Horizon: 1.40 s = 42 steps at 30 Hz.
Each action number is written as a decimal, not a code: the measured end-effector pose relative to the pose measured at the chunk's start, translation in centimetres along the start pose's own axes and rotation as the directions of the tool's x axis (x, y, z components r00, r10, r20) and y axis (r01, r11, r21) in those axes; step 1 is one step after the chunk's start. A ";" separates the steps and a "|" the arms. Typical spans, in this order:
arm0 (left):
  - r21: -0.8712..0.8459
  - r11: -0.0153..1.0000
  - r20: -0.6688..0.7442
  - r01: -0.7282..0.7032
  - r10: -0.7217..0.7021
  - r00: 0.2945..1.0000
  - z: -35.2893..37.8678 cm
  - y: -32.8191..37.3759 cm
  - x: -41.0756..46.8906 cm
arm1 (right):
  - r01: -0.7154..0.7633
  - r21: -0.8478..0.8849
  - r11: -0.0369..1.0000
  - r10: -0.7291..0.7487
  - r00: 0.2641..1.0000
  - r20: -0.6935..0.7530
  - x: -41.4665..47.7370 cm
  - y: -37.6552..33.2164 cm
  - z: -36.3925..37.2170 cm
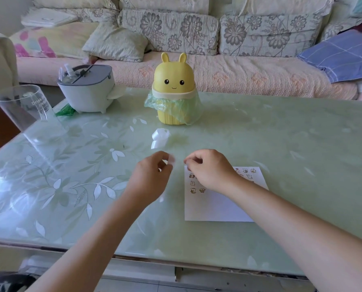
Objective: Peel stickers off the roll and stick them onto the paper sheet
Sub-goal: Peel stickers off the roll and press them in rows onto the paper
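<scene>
Green glass tabletop point(281, 144), leaf pattern. Paper sheet point(216, 207) lies flat near the front edge; small cartoon stickers point(193, 190) sit across its upper part. Right hand point(209, 169) is over the sheet's top left corner, fingers curled, tips together; contents too small to tell. Left hand point(152, 175) is just beside the sheet, pinching a blurred pale scrap point(171, 160). Curled white strip point(160, 138) lies beyond the hands. Further back: yellow rabbit-eared bin point(174, 81) with green liner, grey container point(87, 91), clear cup point(21, 106).
</scene>
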<state>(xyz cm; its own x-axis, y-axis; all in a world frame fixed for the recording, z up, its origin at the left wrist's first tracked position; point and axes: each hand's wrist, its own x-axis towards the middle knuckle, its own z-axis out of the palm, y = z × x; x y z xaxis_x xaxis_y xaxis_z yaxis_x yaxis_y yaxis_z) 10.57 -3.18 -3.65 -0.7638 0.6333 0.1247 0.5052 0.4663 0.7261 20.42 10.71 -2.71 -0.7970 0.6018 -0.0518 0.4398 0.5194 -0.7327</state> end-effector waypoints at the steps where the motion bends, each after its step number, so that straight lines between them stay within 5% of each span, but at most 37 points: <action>1: -0.065 0.998 0.022 0.001 0.000 1.000 -0.2 0.0 0.0 | -0.037 0.048 0.998 0.036 0.999 0.014 0.1 -0.2 0.1; 5: -0.256 0.967 0.113 0.019 0.010 0.994 -0.6 -0.4 -0.5 | -0.173 0.401 0.900 0.137 0.983 0.119 -0.2 -1.3 -0.1; 9: -0.335 0.942 0.192 0.024 0.043 0.980 -0.7 -1.0 -1.0 | -0.162 0.506 0.847 0.119 0.986 0.117 -0.4 -2.0 -0.1; 24: -0.548 0.808 0.109 0.218 -0.190 0.976 -1.8 -0.2 -0.9 | -0.048 0.325 0.945 0.009 0.993 0.119 -1.2 -2.4 1.0; 32: -0.556 0.793 0.121 0.247 -0.218 0.969 -1.8 0.1 -1.1 | 0.232 0.245 0.941 -0.224 0.973 -0.060 -0.8 -1.8 1.2; 42: -0.586 0.753 0.139 0.300 -0.271 0.952 -2.1 -0.1 -1.0 | 0.410 -0.143 0.901 -0.432 0.880 -0.196 -1.7 -1.9 1.4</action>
<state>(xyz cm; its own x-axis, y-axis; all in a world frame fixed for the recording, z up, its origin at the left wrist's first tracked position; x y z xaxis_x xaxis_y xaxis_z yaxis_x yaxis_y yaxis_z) 10.42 -5.12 -2.41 -0.8086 0.5626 -0.1720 -0.0841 0.1789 0.9803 20.31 7.85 -2.15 -0.8106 0.4243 0.4037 0.1289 0.8016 -0.5838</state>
